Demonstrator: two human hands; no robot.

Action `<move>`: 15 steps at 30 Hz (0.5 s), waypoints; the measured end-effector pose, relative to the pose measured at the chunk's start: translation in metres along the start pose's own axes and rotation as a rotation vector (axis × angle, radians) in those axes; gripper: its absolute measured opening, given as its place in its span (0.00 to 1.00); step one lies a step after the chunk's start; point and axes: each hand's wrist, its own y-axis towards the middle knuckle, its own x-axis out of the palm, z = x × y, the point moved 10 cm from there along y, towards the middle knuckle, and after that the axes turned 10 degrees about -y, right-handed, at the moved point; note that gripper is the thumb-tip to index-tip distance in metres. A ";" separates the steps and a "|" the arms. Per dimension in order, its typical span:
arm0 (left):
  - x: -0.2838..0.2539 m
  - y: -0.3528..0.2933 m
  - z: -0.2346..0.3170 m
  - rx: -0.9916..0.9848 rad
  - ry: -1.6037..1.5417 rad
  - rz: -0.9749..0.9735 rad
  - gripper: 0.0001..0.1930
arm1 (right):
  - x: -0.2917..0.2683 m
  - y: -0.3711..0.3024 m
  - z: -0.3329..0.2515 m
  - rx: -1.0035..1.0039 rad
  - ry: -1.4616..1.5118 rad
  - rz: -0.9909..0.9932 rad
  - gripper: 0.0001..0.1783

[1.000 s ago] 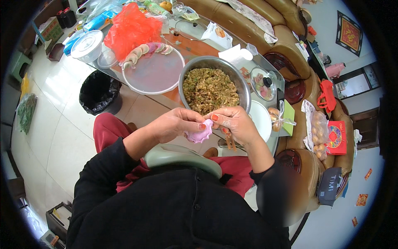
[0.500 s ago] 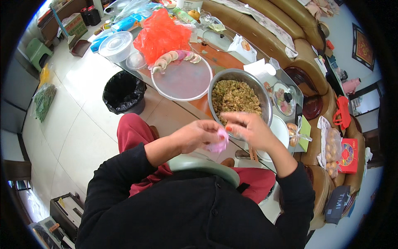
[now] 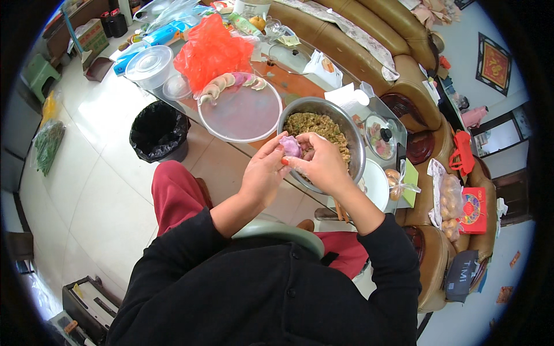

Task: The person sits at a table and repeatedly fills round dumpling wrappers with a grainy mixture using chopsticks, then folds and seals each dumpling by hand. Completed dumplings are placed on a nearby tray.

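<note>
Your left hand (image 3: 262, 167) and right hand (image 3: 324, 165) have their fingertips pressed around a purple dumpling (image 3: 291, 147) at the steel bowl (image 3: 360, 151)'s near-left edge; its sealing seems unfinished. Folded dumplings (image 3: 219, 84), apparently done, line the round tray (image 3: 242, 118)'s far rim; plenty of filling (image 3: 311, 123) is left.

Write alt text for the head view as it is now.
A small, soft lilac dough piece is held between a person's left grip and right grip, by the near edge of a round silver metal bowl of brown-green chopped filling. To the bowl's left, pale and pink crescent-shaped dumplings line the far side of a round, translucent tray.
</note>
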 end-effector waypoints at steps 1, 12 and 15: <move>0.000 0.001 0.000 0.004 -0.044 -0.028 0.21 | 0.000 0.000 -0.005 -0.011 -0.051 0.003 0.24; 0.012 0.004 0.004 -0.171 -0.107 -0.101 0.30 | -0.016 -0.004 -0.046 -0.399 -0.194 0.049 0.16; 0.022 0.010 0.005 -0.274 -0.120 -0.109 0.34 | -0.008 -0.008 -0.065 -0.484 -0.222 -0.049 0.16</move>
